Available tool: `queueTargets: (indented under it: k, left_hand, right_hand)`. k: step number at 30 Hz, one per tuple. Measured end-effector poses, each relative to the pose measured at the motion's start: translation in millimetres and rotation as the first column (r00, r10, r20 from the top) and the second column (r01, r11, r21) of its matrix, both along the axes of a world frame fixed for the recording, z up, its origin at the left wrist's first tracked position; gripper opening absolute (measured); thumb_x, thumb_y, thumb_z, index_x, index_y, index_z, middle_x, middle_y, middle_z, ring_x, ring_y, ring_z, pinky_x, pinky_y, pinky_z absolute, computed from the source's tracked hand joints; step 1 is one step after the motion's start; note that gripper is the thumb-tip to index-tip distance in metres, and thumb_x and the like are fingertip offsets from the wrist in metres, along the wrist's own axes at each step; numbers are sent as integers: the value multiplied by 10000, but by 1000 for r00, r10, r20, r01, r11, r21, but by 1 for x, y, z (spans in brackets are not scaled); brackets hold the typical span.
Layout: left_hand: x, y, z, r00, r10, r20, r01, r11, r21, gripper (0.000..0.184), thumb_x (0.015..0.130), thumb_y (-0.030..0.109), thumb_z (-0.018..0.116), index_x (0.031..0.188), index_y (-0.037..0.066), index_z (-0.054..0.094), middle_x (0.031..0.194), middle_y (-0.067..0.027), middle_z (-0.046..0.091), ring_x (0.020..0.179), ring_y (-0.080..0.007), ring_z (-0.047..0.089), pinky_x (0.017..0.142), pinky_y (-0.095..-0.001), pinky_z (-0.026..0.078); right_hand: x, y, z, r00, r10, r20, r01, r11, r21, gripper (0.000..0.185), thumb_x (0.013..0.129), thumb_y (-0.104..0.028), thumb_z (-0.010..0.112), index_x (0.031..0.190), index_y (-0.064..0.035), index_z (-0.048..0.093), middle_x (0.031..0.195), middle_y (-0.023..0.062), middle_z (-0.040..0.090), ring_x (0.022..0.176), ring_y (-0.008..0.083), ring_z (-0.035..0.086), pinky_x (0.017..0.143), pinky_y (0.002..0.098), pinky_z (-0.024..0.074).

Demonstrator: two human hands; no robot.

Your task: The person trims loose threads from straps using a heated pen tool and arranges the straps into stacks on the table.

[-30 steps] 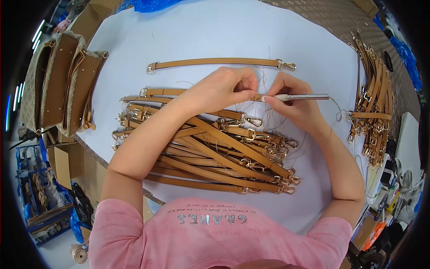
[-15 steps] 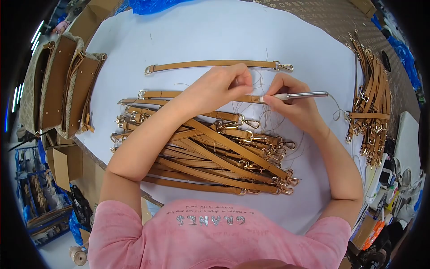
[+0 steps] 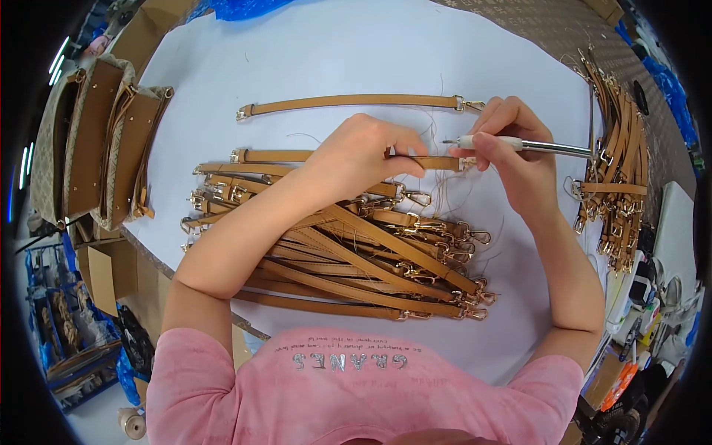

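Note:
My left hand (image 3: pixel 362 150) is closed on a tan leather strap (image 3: pixel 443 163), pinching it between thumb and fingers near its right end. The strap's metal clasp lies by my right hand (image 3: pixel 525 162). That hand grips a soldering-iron-like pen (image 3: pixel 498 142) with a white front part, a silver handle and a thin tip pointing left, above the strap and apart from it. Loose threads (image 3: pixel 437 194) hang around the strap end. Below my left forearm lies a pile of similar straps (image 3: pixel 356 259) with buckles and snap hooks. One more strap (image 3: pixel 356 101) lies alone farther back.
White sheeting (image 3: pixel 356 44) covers the table. Patterned bags (image 3: pixel 93 141) stand at the left edge. A bundle of straps (image 3: pixel 619 148) lies at the right, with tools and bottles (image 3: pixel 641 289) below it. Blue plastic (image 3: pixel 252 9) lies at the back.
My right hand has moved up and right, drawing the pen's tip away from the strap. My left hand has shifted slightly right and down, and more of the strap's right end shows.

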State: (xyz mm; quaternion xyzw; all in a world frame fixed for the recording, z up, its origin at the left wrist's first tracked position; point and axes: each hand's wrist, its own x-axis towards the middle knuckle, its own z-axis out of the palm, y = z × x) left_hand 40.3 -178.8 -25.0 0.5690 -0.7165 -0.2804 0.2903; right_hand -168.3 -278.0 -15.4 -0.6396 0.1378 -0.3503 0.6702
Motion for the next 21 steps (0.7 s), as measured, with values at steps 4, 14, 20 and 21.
queueTargets:
  k: [4,14,20,21]
  left_hand:
    - [3,-4,2,980,82,-180,-49,982,182,125,846,124,701,890,7,699,762,-91,629,642,-199,642,584,-293,508]
    - [19,-12,5,925,128,-358,49,894,445,198,941,164,582,875,-14,641,778,-78,631,670,-141,654,581,-268,523]
    - [16,-14,3,937,80,-340,69,911,406,235,988,199,484,886,4,567,756,-71,617,656,-151,643,573,-272,515]
    - [17,-14,3,938,71,-339,76,912,403,236,992,201,472,887,8,559,756,-71,616,654,-153,641,571,-274,514]
  right_hand:
    - [3,4,-7,992,37,-118,-31,998,59,110,861,-25,658,823,-30,555,733,31,609,655,63,574,606,221,500]
    - [12,7,-25,943,44,-331,-64,997,-47,143,853,-55,675,804,-58,542,723,-18,541,630,41,513,562,197,398]
    - [13,10,-23,923,6,-384,-51,993,-107,155,850,-56,687,795,-52,542,685,-24,562,618,33,503,557,196,395]
    - [14,11,-23,924,9,-382,-53,993,-105,155,850,-56,687,795,-52,542,685,-24,562,618,33,503,557,196,395]
